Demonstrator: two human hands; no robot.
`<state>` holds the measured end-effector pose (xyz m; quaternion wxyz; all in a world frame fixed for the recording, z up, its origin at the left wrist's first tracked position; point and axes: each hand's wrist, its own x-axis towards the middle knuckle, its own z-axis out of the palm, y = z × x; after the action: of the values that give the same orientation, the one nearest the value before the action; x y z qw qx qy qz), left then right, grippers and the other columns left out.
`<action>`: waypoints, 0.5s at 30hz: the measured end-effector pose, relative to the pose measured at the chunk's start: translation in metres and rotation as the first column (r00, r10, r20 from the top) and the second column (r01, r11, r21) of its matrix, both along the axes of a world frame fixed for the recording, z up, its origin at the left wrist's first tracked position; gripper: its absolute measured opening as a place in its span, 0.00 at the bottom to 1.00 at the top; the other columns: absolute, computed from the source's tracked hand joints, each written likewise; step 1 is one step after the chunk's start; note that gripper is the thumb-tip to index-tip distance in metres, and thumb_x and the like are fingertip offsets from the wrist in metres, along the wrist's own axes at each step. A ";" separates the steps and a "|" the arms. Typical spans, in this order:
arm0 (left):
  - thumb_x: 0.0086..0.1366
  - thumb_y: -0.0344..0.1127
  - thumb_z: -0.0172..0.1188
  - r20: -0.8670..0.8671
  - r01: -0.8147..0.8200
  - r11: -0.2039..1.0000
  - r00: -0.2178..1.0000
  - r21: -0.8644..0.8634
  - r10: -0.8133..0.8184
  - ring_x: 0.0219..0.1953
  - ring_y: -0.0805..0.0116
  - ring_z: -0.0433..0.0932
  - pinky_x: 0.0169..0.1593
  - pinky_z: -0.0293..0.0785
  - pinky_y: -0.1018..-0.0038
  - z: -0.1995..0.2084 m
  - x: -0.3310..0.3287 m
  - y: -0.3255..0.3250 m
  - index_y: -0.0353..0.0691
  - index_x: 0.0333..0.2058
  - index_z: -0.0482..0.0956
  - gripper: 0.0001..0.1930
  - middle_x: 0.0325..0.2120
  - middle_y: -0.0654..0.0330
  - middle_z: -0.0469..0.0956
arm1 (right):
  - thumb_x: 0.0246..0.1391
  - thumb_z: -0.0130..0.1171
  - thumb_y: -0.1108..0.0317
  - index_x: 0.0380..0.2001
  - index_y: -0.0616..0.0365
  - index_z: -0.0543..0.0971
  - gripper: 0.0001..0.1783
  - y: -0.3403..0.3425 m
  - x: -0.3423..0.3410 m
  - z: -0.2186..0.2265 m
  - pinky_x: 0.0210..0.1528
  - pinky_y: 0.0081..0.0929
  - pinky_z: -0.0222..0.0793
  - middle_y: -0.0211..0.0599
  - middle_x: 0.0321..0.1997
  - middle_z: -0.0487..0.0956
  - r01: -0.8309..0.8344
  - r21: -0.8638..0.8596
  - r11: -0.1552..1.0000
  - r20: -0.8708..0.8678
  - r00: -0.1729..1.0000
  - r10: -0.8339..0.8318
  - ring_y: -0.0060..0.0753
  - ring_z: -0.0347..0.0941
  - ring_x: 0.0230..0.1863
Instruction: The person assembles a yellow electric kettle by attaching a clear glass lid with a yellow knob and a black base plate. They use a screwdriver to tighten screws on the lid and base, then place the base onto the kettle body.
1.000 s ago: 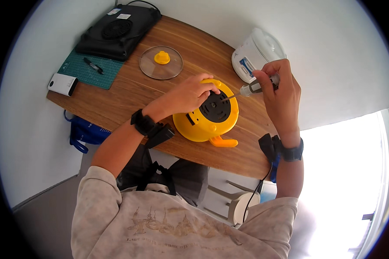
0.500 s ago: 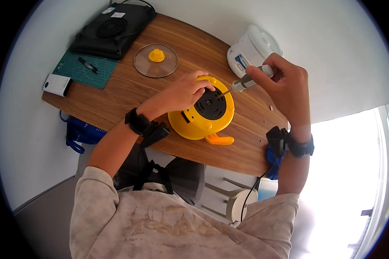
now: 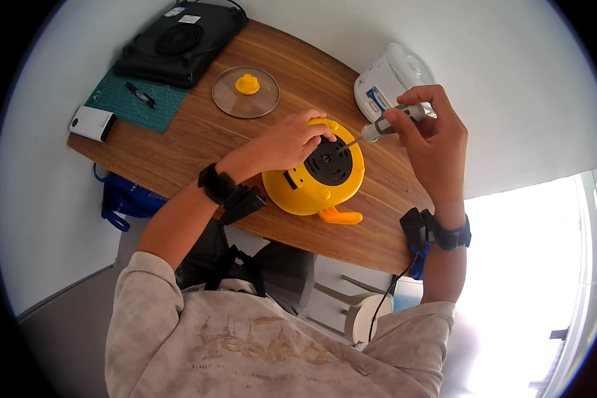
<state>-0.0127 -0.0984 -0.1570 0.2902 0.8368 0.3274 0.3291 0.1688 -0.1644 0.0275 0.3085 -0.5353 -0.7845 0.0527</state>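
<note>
A yellow electric pot [image 3: 292, 199] with a handle lies tipped on the wooden table, its round black base plate [image 3: 331, 171] facing up and toward me. My left hand [image 3: 295, 140] is closed over the pot's upper left rim, fingertips reaching onto the black plate. In my right hand [image 3: 434, 136] is a screwdriver [image 3: 378, 127] with a grey and clear handle, gripped near its end. Its shaft slants down leftward, with the tip at or very near the middle of the plate. Whether the tip sits in a screw is too small to tell.
A glass lid [image 3: 235, 105] with a yellow knob lies beyond my left hand. A white rice cooker [image 3: 385, 86] stands at the back right. At the far left are a black cooktop-like appliance [image 3: 172, 50], a green cutting mat [image 3: 159, 116], a black pen [image 3: 140, 95] and a white power bank [image 3: 91, 124].
My right hand has turned on the screwdriver handle, its fingers now more extended. The left hand keeps its hold on the pot. The whole view has shifted slightly.
</note>
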 end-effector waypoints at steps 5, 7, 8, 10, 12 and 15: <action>0.74 0.30 0.51 0.005 0.005 1.000 1.000 -0.002 -0.005 0.63 0.55 0.68 0.66 0.65 0.64 0.001 0.001 0.000 0.47 0.51 0.80 0.12 0.64 0.52 0.66 | 0.60 0.61 0.76 0.49 0.58 0.81 0.14 -0.006 0.003 0.007 0.37 0.17 0.77 0.37 0.40 0.85 -0.181 -0.098 0.979 -0.210 0.965 0.157 0.28 0.86 0.41; 0.74 0.29 0.51 -0.005 -0.005 1.000 1.000 -0.012 0.005 0.63 0.55 0.68 0.66 0.66 0.64 0.001 0.001 -0.001 0.47 0.51 0.80 0.12 0.64 0.53 0.66 | 0.59 0.62 0.76 0.50 0.58 0.82 0.14 -0.009 0.002 0.015 0.37 0.18 0.77 0.37 0.39 0.85 -0.143 -0.133 0.981 -0.151 0.981 0.122 0.27 0.85 0.39; 0.74 0.29 0.51 -0.006 -0.005 1.000 1.000 -0.011 0.005 0.63 0.55 0.68 0.66 0.66 0.64 0.001 0.001 0.000 0.47 0.51 0.80 0.13 0.64 0.53 0.66 | 0.59 0.62 0.76 0.50 0.58 0.83 0.15 -0.009 0.002 0.017 0.37 0.18 0.78 0.37 0.38 0.85 -0.125 -0.149 0.981 -0.121 0.987 0.107 0.26 0.85 0.37; 0.74 0.29 0.51 -0.005 -0.003 1.000 1.000 -0.007 0.002 0.63 0.55 0.68 0.65 0.66 0.65 0.001 0.001 0.000 0.47 0.51 0.81 0.13 0.64 0.53 0.66 | 0.58 0.65 0.74 0.45 0.59 0.83 0.11 -0.006 0.003 0.020 0.33 0.18 0.76 0.35 0.35 0.84 -0.111 -0.070 0.991 -0.009 0.994 0.111 0.24 0.83 0.33; 0.74 0.29 0.51 0.004 -0.003 1.000 1.000 -0.012 0.003 0.62 0.55 0.69 0.65 0.66 0.65 0.002 0.002 -0.001 0.47 0.51 0.81 0.13 0.63 0.52 0.66 | 0.57 0.67 0.71 0.39 0.60 0.83 0.08 -0.005 0.002 0.021 0.30 0.20 0.74 0.33 0.31 0.82 -0.078 -0.026 0.997 0.102 0.992 0.081 0.24 0.81 0.28; 0.74 0.30 0.51 0.002 -0.008 1.000 1.000 -0.009 0.008 0.62 0.55 0.69 0.65 0.67 0.65 0.003 0.001 -0.001 0.46 0.51 0.81 0.13 0.63 0.52 0.66 | 0.55 0.70 0.64 0.31 0.59 0.80 0.11 -0.004 -0.004 0.019 0.25 0.23 0.70 0.31 0.24 0.78 -0.016 0.043 0.999 0.276 0.961 0.003 0.28 0.77 0.22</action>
<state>-0.0119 -0.0997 -0.1537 0.2929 0.8339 0.3318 0.3298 0.1649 -0.1686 0.0467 0.2079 -0.5266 -0.8234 -0.0387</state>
